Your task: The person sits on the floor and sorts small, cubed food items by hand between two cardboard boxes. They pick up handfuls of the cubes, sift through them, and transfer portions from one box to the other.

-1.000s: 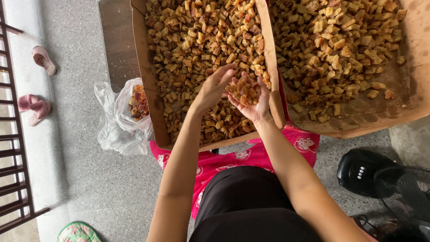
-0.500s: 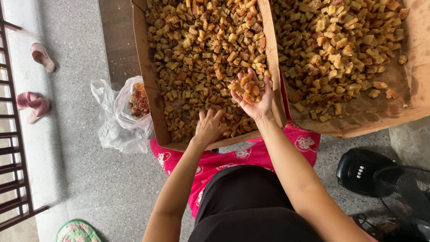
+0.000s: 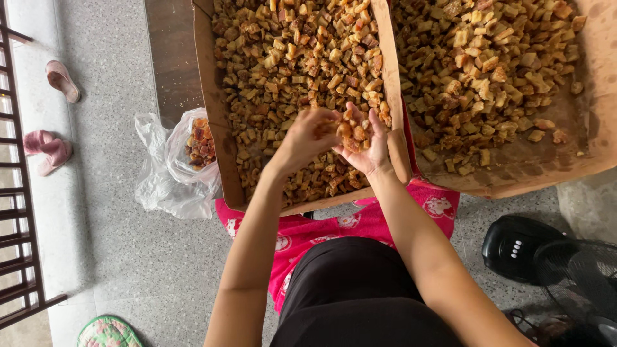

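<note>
Cupping hands (image 3: 340, 138) around fried pieces (image 3: 352, 128)

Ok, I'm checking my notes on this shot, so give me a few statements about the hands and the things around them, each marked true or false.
1. The right hand is cupped palm up with brown pieces lying in it. True.
2. The left hand rests on the floor beside the plastic bag. False: it is over the left cardboard tray, its fingers at the right palm.
3. Both cardboard trays hold brown cut pieces. True: the right cardboard tray is filled too, with part of its bottom bare.
4. The plastic bag lies inside the left tray. False: it lies on the floor just left of that tray.
5. A black fan stands on the floor at lower right. True.
</note>
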